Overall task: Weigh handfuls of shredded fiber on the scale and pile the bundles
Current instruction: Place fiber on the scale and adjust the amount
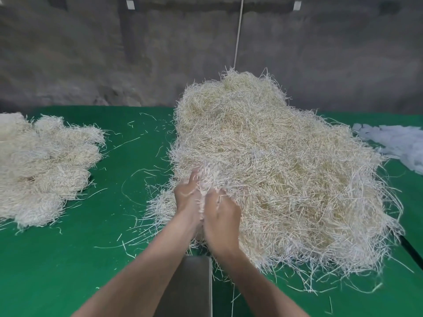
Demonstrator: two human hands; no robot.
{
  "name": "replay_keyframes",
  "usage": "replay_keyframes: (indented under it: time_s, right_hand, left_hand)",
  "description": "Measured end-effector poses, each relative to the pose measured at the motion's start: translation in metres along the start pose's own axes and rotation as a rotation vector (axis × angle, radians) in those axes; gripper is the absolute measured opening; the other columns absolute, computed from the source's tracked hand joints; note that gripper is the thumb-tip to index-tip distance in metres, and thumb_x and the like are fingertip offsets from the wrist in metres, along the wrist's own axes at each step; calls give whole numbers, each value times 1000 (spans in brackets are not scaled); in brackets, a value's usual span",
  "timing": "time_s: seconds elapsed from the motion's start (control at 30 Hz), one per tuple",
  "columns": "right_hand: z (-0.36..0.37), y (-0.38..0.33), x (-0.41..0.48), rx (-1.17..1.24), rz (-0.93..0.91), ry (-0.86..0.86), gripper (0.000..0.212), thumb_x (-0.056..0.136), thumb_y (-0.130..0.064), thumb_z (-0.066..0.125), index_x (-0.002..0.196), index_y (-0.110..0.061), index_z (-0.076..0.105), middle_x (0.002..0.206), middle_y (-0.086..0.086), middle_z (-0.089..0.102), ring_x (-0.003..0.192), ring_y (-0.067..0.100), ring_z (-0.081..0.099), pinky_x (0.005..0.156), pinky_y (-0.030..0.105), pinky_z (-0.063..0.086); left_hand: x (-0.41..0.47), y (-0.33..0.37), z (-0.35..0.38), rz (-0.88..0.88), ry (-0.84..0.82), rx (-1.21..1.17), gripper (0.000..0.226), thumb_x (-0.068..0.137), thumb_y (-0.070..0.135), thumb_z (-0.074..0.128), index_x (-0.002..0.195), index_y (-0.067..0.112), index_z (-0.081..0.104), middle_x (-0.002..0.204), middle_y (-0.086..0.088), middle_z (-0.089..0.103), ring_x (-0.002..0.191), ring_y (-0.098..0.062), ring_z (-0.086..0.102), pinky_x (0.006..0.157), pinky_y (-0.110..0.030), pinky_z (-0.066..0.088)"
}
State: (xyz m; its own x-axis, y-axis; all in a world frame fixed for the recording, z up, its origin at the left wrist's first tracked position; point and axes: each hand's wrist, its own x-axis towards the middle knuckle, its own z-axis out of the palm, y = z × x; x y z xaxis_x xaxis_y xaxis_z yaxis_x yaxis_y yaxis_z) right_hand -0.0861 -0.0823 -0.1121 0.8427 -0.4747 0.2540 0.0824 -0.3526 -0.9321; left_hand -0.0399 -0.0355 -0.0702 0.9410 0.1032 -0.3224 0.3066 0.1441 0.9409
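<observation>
A big heap of pale shredded fiber (274,170) fills the right half of the green table. Both hands are pressed together at its near-left edge. My left hand (186,197) and my right hand (222,221) enclose a handful of fiber (207,179), whose strands stick up between the fingers. The image is blurred around the hands. Below my forearms lies the grey metal plate of the scale (194,284), partly hidden by my arms and bare of fiber. At the left sits a pile of rounded fiber bundles (45,168).
The green table (109,259) carries loose strands scattered between the heap and the bundles. White plastic sheets (398,145) lie at the far right. A grey wall with a hanging cord (238,35) stands behind. A dark strip (412,250) runs along the right edge.
</observation>
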Motion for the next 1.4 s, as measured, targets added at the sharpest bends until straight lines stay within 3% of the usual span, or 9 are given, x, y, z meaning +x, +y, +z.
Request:
replay_keyframes:
  time_s: [0.2, 0.43, 0.5, 0.67, 0.87, 0.97, 1.13, 1.3, 1.4]
  right_hand:
    - [-21, 0, 16, 4, 57, 73, 36, 95, -16, 43, 62, -28, 46, 57, -10, 47, 42, 1, 41, 43, 17, 32]
    - [-36, 7, 26, 37, 126, -102, 29, 98, -24, 47, 70, -25, 41, 57, -4, 39, 50, 11, 35, 49, 23, 32]
    - [-46, 6, 23, 218, 195, -202, 11, 90, -35, 57, 93, -31, 48, 79, -1, 55, 64, 11, 54, 62, 20, 47]
    - [-48, -13, 39, 269, 125, -358, 79, 72, -77, 44, 142, -44, 27, 152, -14, 21, 128, 4, 30, 97, 31, 29]
    - [-32, -8, 49, 540, 488, 13, 61, 84, -56, 51, 129, -15, 51, 125, 6, 59, 117, 21, 55, 100, 34, 41]
    - [-24, -14, 42, 425, 303, 80, 32, 97, -44, 40, 106, -17, 53, 84, -1, 59, 76, 9, 59, 62, 28, 51]
    - [2, -11, -8, -143, -171, -126, 38, 91, -52, 29, 90, -24, 53, 85, -3, 54, 69, 2, 48, 58, 14, 38]
    - [-27, -14, 32, 42, 25, 65, 29, 100, -7, 34, 89, -13, 61, 79, -7, 60, 51, 18, 52, 43, 26, 45]
    - [-7, -21, 3, 15, -35, 39, 29, 95, -26, 32, 71, -24, 49, 60, -6, 49, 44, 5, 41, 41, 18, 33]
  left_hand:
    - [-26, -19, 9, -144, -60, 67, 33, 100, 26, 42, 73, 10, 52, 56, -2, 45, 43, -13, 47, 41, -24, 36]
    - [-15, -19, -1, -118, -95, 83, 60, 94, 27, 54, 145, 10, 28, 148, -17, 33, 135, -33, 34, 111, -50, 27]
    - [-8, -9, -11, 80, -35, 204, 67, 90, 24, 61, 146, 11, 26, 151, -10, 30, 137, -26, 32, 110, -44, 26]
    - [-10, -11, -6, 418, -230, 470, 43, 84, 3, 64, 117, 26, 49, 99, 22, 50, 100, 6, 53, 66, -1, 45]
    - [-18, -8, -11, 151, -238, -122, 54, 89, 48, 53, 135, 23, 41, 126, 10, 48, 101, -2, 58, 84, -31, 49]
    - [-25, -18, -6, -127, -344, -217, 57, 84, 63, 47, 110, 17, 67, 113, -8, 68, 101, -28, 66, 95, -53, 46]
    - [-4, 2, -13, 52, 47, -282, 33, 92, 29, 58, 65, 10, 52, 51, 0, 50, 38, -12, 49, 35, -19, 38]
    - [-27, -9, 3, 43, -116, -46, 35, 93, 37, 56, 108, 6, 62, 93, -3, 65, 82, -14, 62, 76, -29, 49]
    - [-10, 6, 2, 75, -81, -80, 22, 96, 22, 52, 82, 6, 57, 70, -8, 53, 48, -12, 51, 43, -19, 43]
